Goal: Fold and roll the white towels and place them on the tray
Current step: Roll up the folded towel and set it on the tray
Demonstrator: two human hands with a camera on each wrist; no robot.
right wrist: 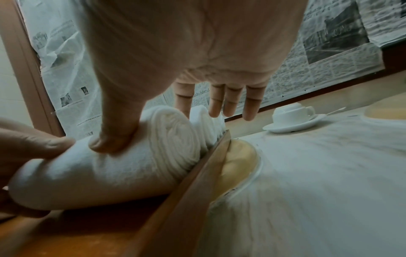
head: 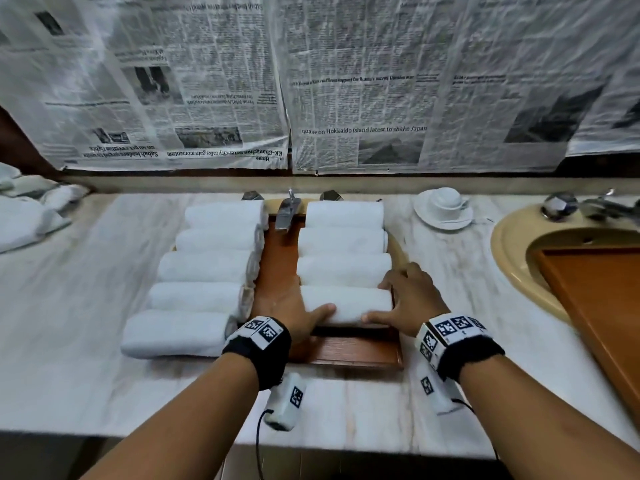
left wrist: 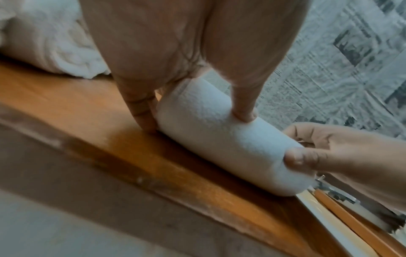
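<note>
A wooden tray (head: 346, 351) lies across a sink and carries two columns of rolled white towels. Both hands hold the nearest roll of the right column (head: 346, 304), which lies on the tray floor against its neighbour. My left hand (head: 301, 306) takes the roll's left end: the thumb presses on the roll (left wrist: 219, 142) while the fingers (left wrist: 142, 113) stand down on the tray (left wrist: 153, 156). My right hand (head: 391, 299) takes the right end (right wrist: 171, 139). Its thumb presses the near side, the index finger reaches behind, and the other fingers (right wrist: 228, 102) hang straight.
A faucet (head: 287, 213) rises between the two columns at the back. An upturned cup on a saucer (head: 445, 206) stands on the marble counter at right, before a second sink holding another wooden tray (head: 595, 296). Loose white towels (head: 27, 216) lie far left. Newspaper covers the wall.
</note>
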